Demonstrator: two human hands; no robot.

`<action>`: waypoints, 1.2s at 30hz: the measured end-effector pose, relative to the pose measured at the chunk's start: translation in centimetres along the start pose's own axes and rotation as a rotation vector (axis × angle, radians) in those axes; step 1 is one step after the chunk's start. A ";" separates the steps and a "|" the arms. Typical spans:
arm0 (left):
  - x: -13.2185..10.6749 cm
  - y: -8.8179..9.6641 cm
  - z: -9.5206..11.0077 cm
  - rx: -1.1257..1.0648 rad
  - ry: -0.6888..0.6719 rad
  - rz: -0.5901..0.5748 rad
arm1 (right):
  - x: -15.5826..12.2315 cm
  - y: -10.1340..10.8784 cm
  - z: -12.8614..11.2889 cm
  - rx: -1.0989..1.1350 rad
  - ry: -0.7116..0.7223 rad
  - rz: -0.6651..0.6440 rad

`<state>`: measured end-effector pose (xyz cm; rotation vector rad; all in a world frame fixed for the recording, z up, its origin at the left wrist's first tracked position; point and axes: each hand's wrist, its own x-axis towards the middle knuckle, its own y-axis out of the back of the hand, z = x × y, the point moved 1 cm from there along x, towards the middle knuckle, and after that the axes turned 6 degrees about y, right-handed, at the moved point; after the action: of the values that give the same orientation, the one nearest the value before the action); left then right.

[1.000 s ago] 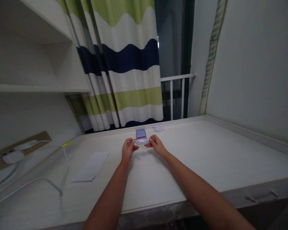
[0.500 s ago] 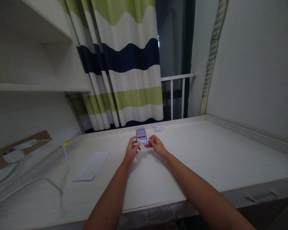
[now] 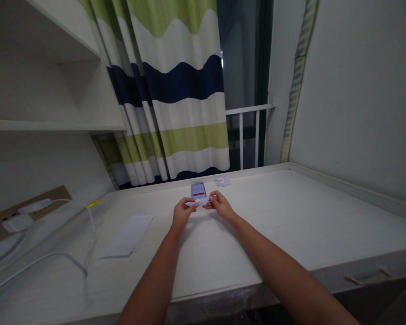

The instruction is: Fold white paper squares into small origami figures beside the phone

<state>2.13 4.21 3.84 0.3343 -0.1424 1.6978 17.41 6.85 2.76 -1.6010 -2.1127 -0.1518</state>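
Observation:
A small piece of folded white paper (image 3: 202,201) is held up between my two hands, just in front of a phone. My left hand (image 3: 182,212) pinches its left end with thumb and fingers. At its right end, my right hand (image 3: 219,204) grips it between thumb and fingertips. The phone (image 3: 198,190) lies on the desk with its screen lit, showing a red bar; its lower part is hidden behind the paper. To the right of the phone lies a folded white paper shape (image 3: 222,181).
Flat white sheets (image 3: 128,236) lie on the white desk (image 3: 277,216) to the left. A white cable (image 3: 61,254) runs along the left side from a power strip (image 3: 30,205). A striped curtain (image 3: 186,81) hangs behind; a shelf (image 3: 54,125) juts out at upper left.
My left hand has shifted slightly left and its fingers have closed more over the paper's left end. The paper now looks longer and straighter. My right hand has barely moved.

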 end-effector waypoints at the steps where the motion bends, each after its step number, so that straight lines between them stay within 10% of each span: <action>1: 0.1 0.0 -0.1 -0.008 0.007 0.004 | -0.1 0.0 -0.1 0.015 -0.005 0.000; 36: -0.4 -0.4 0.5 -0.161 0.145 -0.081 | -0.7 -0.1 -1.4 0.027 -0.127 -0.052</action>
<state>2.68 3.77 4.12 0.0954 -0.1558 1.6131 17.90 5.66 3.72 -1.5781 -2.2437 -0.0392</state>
